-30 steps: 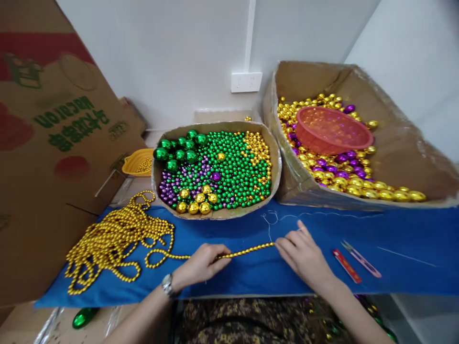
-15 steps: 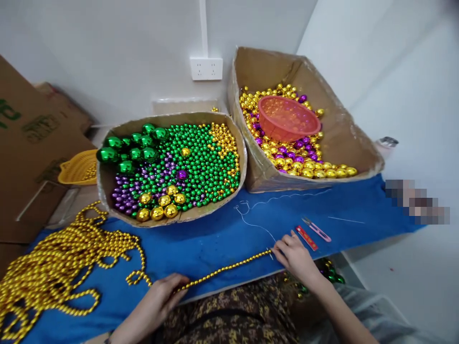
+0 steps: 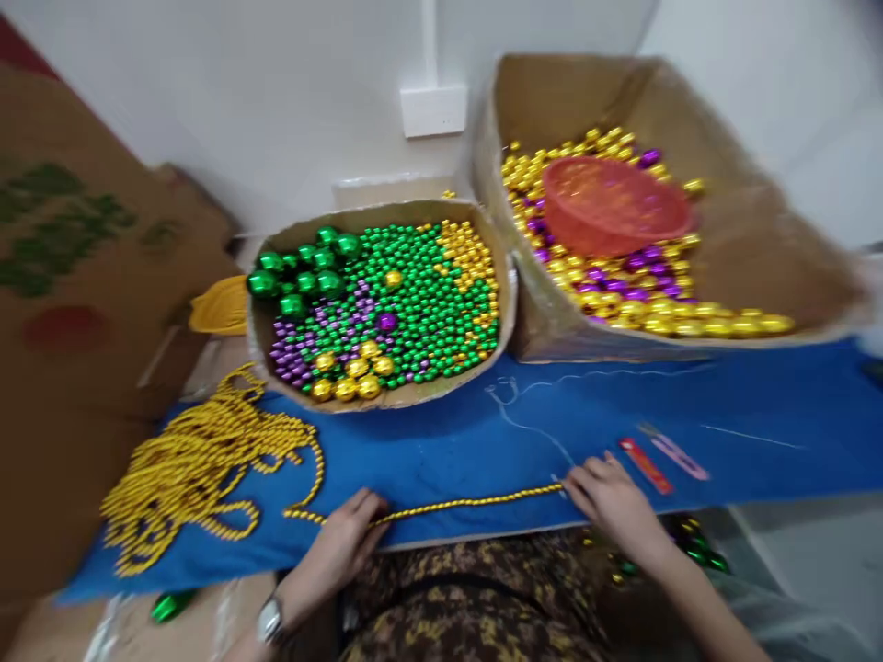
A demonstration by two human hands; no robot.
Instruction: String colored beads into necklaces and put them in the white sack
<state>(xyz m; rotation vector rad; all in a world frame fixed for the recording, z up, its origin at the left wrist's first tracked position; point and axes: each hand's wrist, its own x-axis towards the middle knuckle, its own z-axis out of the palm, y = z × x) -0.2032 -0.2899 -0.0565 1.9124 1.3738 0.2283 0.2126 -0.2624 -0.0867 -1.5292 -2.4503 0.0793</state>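
Observation:
A gold bead strand (image 3: 475, 502) lies stretched along the front edge of the blue cloth (image 3: 441, 441). My left hand (image 3: 341, 544) pinches it near its left part, where it runs on into a big heap of gold beads (image 3: 200, 464). My right hand (image 3: 611, 501) pinches the strand's right end, where a thin white thread (image 3: 531, 428) leads away across the cloth. The picture is smeared by head motion.
A cardboard tray (image 3: 507, 303) of green, purple and gold beads stands behind the cloth. To its right a larger box (image 3: 751, 239) holds gold and purple beads and a red basket (image 3: 613, 204). A red tool (image 3: 645, 464) and pink snips (image 3: 680, 457) lie right of my right hand. Cardboard (image 3: 75, 303) leans at left.
The view swung back to the left. Both hands keep their pinch on the strand, which now lies nearly level along the cloth's front edge.

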